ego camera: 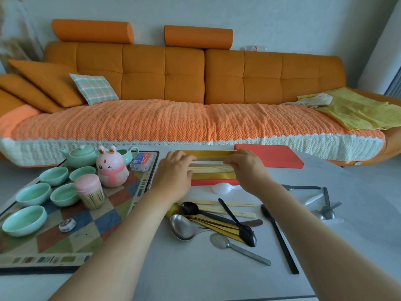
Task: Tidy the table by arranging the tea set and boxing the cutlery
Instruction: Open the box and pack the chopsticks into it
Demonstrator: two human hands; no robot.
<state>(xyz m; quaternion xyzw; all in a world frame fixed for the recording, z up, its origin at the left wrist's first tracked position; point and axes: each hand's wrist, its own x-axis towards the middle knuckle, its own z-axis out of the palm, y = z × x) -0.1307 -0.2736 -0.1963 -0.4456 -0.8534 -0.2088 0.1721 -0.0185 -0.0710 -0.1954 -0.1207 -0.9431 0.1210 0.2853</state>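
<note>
The fingers (186, 159) of the left hand (173, 170) are curling down over the left end of the chopstick bundle (211, 169), pressed close together, with the thumb hidden beneath. The fingers (230, 161) of the right hand (246, 168) are bending round the bundle's right end and pinching it, knuckles up. Between the two hands the pale wooden sticks are lying level and crosswise, just over the gold lining of the open box (208, 153); whether they are touching the box floor cannot be told. The box is sitting at the far edge of the table (195, 274), its red outer wall showing along the near side. The red lid (269, 156) is lying flat just beside it, to the right.

Nearer the person, a white plastic spoon (223, 188) is resting just in front of the box. Behind the forearms the cutlery pile is waiting: loose chopsticks (230, 204), a large steel spoon (182, 227), gold pieces (217, 224), two black spoons crossing them, a small grey spoon (221, 241), and a long black utensil (280, 242) off to the right.

On the left, the patterned mat (65, 242) is carrying the tea set: a green teapot (81, 155), a pitcher (128, 154) and five green cups (23, 221). A pink rabbit figure (111, 168) and a toothpick holder (90, 191) are standing among them.
</note>
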